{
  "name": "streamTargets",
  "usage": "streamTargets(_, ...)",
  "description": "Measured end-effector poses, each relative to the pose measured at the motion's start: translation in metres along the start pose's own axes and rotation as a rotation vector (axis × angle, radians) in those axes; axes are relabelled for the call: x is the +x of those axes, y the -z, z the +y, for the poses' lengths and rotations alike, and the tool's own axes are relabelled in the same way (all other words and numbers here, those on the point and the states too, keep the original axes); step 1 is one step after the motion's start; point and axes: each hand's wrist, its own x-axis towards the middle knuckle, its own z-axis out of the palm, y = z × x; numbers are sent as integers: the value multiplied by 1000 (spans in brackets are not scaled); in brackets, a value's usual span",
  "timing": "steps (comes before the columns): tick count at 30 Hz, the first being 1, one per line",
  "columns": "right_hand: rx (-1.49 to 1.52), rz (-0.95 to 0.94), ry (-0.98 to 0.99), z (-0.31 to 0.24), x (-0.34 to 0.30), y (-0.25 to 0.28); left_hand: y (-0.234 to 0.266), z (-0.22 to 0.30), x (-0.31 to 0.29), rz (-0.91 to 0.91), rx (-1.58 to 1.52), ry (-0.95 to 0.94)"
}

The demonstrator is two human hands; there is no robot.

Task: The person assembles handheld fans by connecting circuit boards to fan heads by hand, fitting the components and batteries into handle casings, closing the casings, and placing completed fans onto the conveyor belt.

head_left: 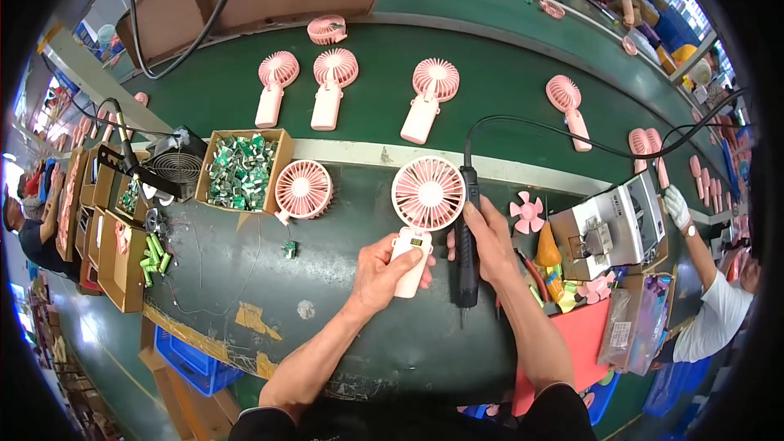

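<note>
My left hand (377, 271) grips a pink handheld fan (428, 193) by its pale handle, thumb across a small dark display. The fan's round grille faces up at me. In my right hand (492, 243) is a black electric screwdriver (466, 265), upright beside the grille with its bit toward me and its cord running off to the far right. Left of the held fan lies a loose pink fan head (305, 189). Close below it is a small green circuit board (290, 250); any wire joining them is hard to make out.
Beyond the bench, several pink fans (336, 86) lie on a green conveyor belt (371, 110). A cardboard box (283, 159) of circuit boards stands at left, near green battery cells (155, 255). At right are a pink fan blade (527, 211), pliers (535, 276) and a white machine (600, 233). Co-workers sit around.
</note>
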Motion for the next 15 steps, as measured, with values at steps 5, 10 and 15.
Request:
streamTargets(5, -12, 14, 17, 4, -3, -2, -3, -4, -3, 38, -6, -6)
streamTargets(10, -32, 26, 37, 2, -2, -4, 0, -1, -6, -7, 36, 18)
streamTargets(15, -39, 21, 47, 1, 1, -4, -2, 0, 0, 15, 19, 7)
